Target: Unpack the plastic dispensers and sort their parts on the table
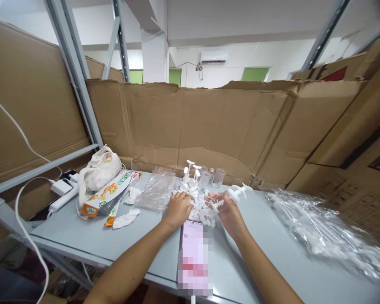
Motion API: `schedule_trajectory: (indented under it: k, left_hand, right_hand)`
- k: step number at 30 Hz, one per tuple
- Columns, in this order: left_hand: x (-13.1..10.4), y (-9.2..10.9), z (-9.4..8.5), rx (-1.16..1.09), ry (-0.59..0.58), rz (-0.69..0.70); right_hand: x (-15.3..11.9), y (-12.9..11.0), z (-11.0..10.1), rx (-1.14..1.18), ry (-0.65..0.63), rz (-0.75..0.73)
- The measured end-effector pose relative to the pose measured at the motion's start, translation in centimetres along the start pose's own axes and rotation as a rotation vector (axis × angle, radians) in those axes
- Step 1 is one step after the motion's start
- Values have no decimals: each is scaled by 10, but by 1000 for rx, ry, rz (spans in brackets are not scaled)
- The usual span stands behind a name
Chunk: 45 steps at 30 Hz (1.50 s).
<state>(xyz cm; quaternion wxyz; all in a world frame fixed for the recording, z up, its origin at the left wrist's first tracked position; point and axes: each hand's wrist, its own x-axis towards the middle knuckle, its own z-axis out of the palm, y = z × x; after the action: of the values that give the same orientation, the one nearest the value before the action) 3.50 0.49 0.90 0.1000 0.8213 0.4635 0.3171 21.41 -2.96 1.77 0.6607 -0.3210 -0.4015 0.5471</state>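
Observation:
My right hand (229, 215) is wrapped round a clear plastic pump bottle (233, 195), which lies tilted with its white pump head pointing up and right. My left hand (178, 209) rests at the left side of a pile of small white plastic parts (205, 214), its fingers curled together; whatever they hold is hidden. Behind the hands stand several white pump heads (196, 173) and clear, open plastic cups or bottles (204, 178). A phone (194, 245) with a lit screen lies below the pile, between my forearms.
On the left of the grey table (158, 253) are a clear plastic bag (156, 190), crumpled tissues (126, 218), an orange-and-white box (110, 196), a cloth bundle (99, 169) and a power strip (63, 200). Clear plastic packaging (319, 228) spreads over the right. Cardboard (193, 122) walls the back.

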Motion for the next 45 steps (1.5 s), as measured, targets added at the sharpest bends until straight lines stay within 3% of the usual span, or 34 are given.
schedule_trajectory:
  k: [3, 5, 10, 14, 18, 21, 24, 28, 35, 39, 42, 45]
  left_hand:
    - [0, 2, -2, -155, 50, -19]
    - [-1, 6, -5, -394, 40, -27]
    - [-6, 19, -15, -1108, -190, 5]
    - [-11, 21, -18, -1249, -294, -57]
    - [-11, 22, -17, -1172, -139, -144]
    - [-11, 25, -19, -1131, -107, -176]
    - [-11, 26, -22, -1168, -95, -108]
    - [-6, 23, -24, -1282, 7, -67]
    - [15, 21, -36, -1014, 147, -101]
    - [29, 33, -45, -894, 227, -69]
    - [43, 44, -51, -1037, 292, -57]
    - [59, 52, -56, -1153, 360, -62]
  right_hand:
    - [-3, -2, 2, 0, -72, 45]
    - [-6, -3, 4, -48, -140, 63]
    - [-19, 3, 14, -120, -409, 204]
    - [-27, 13, 23, -208, -576, 318]
    - [-26, 17, 24, -468, -487, 78]
    - [-23, 16, 22, -594, -458, -28]
    - [-21, 14, 19, -637, -455, -65]
    - [-17, 9, 16, -625, -379, -94]
    - [-10, -11, 2, -427, -411, 30]
    - [-6, -22, -7, -412, -307, -23]
    - [1, -21, -14, -463, -193, -66]
    - [11, -18, -24, -506, 13, -131]
